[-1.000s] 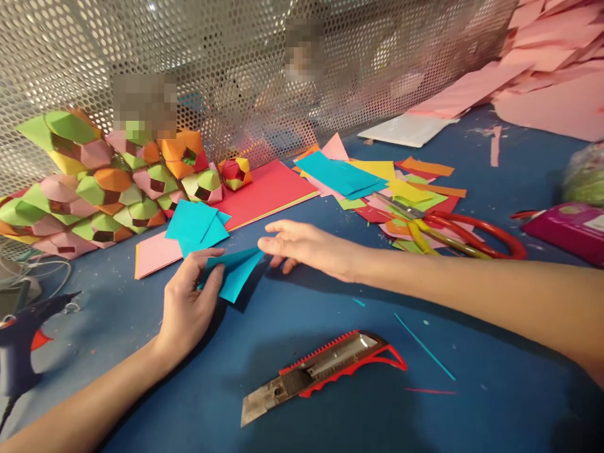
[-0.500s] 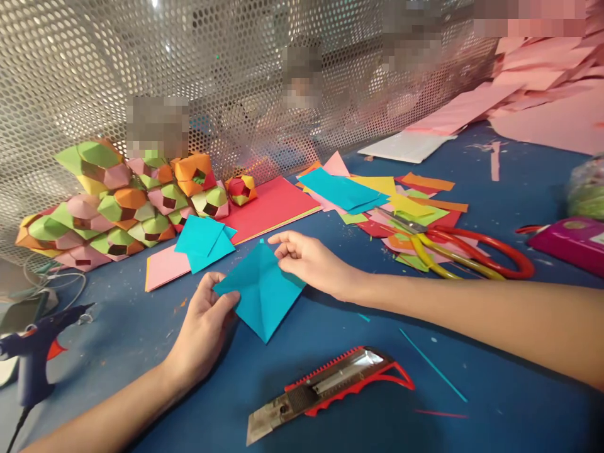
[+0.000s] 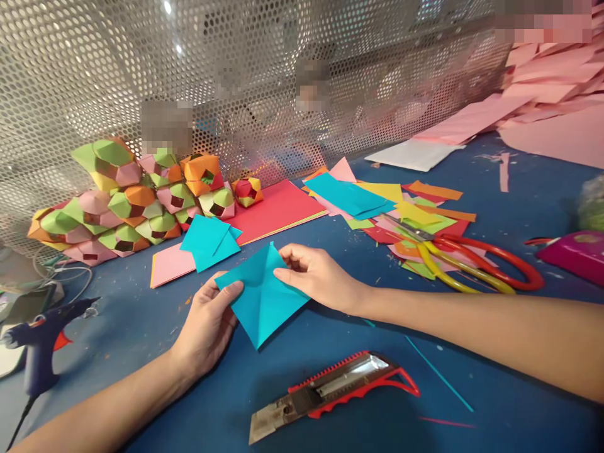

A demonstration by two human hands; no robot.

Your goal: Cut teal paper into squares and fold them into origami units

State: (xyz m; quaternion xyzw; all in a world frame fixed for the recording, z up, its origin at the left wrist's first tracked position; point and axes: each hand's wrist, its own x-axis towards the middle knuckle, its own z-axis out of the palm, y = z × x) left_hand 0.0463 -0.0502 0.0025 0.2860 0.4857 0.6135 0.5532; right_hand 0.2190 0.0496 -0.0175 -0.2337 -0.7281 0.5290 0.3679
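Observation:
A blue square of paper (image 3: 264, 302) with a crease down its middle is held between my two hands just above the table. My left hand (image 3: 210, 321) pinches its left corner, thumb on top and fingers underneath. On the upper right edge, my right hand (image 3: 321, 277) grips the sheet with its thumb in front and the other fingers behind, partly hidden. More blue paper squares (image 3: 210, 242) lie on pink paper (image 3: 172, 264) just beyond my left hand. A box cutter (image 3: 335, 390) with a red handle rests in front of the held sheet, blade exposed toward the left.
Folded paper blocks (image 3: 136, 207) are stacked at the back left by a perforated screen (image 3: 264, 82). A glue gun (image 3: 42, 346) stands at the left. Scissors (image 3: 438, 245) lie on coloured paper scraps (image 3: 377, 220). A purple object (image 3: 576, 255) sits at the right edge.
My right hand has closed onto the upper right edge of the blue paper, where its fingers were looser near the top corner. The sheet has tilted slightly.

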